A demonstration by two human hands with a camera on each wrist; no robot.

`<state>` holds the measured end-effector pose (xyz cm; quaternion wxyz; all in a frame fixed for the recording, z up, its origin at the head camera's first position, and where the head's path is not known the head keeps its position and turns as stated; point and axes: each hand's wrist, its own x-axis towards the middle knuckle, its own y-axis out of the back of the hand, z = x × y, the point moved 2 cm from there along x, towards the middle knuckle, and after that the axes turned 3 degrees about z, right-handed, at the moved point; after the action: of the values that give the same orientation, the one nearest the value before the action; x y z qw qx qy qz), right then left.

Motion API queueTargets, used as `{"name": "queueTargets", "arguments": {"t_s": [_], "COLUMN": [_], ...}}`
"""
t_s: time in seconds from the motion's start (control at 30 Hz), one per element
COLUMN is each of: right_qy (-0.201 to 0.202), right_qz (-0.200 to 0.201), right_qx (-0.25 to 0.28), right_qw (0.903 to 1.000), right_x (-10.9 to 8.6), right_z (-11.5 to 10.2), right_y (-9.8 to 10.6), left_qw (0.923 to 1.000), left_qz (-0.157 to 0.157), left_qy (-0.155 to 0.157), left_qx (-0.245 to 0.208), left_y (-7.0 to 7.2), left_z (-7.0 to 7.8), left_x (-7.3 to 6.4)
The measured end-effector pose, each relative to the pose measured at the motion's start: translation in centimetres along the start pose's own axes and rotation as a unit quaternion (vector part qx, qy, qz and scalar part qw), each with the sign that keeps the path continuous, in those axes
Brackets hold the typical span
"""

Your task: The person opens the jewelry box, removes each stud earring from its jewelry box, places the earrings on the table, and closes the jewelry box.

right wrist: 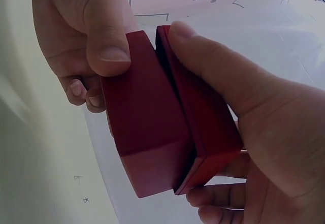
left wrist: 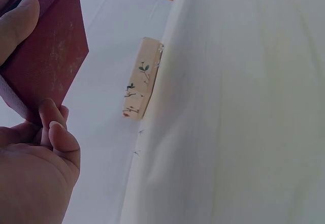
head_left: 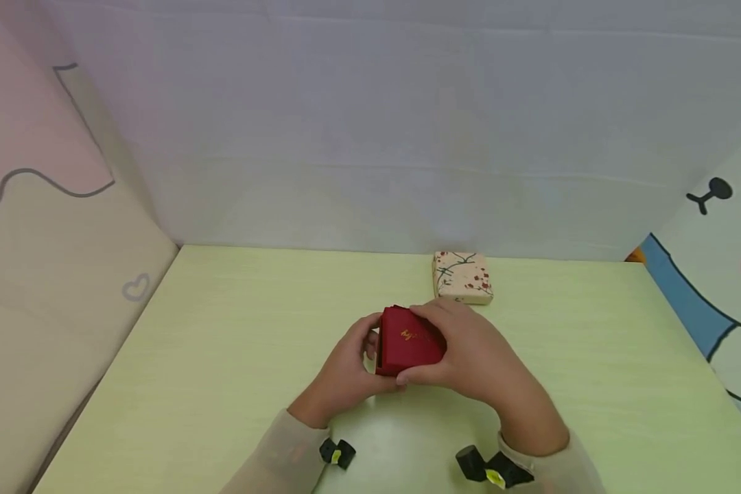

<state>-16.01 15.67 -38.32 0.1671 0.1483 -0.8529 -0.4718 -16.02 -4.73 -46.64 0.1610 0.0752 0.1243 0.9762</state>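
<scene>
Both hands hold a small red gift box (head_left: 409, 341) above the table, just left of the middle of the right arm's reach. My left hand (head_left: 353, 362) grips its base (right wrist: 147, 112), thumb on the near side and fingers behind. With thumb and fingers on opposite edges, my right hand (head_left: 463, 350) grips the lid (right wrist: 210, 117), which bears gold lettering on top. In the right wrist view a dark wedge-shaped gap shows between lid and base, and the lid sits tilted. The inside of the box is hidden.
A cream box (head_left: 463, 276) with a red flower and branch pattern lies on the pale green table (head_left: 234, 329), just beyond the right hand. A light cloth wall (head_left: 370, 137) rises along the back edge, with cartoon-printed panels at both sides.
</scene>
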Motion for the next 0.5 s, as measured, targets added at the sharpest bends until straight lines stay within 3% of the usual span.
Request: {"name": "queueTargets", "arguments": {"t_s": [0.5], "right_qy": [-0.009], "right_qz": [0.005], "right_qx": [-0.020], "right_qw": [0.9997], "right_x": [0.16], "right_z": [-0.21], "right_y": [-0.80], "left_qw": [1.0000], "left_qz": [0.008], "left_qy": [0.003], "left_qx": [0.001], "left_y": [-0.15], "left_z": [-0.08], "left_x": [0.08]}}
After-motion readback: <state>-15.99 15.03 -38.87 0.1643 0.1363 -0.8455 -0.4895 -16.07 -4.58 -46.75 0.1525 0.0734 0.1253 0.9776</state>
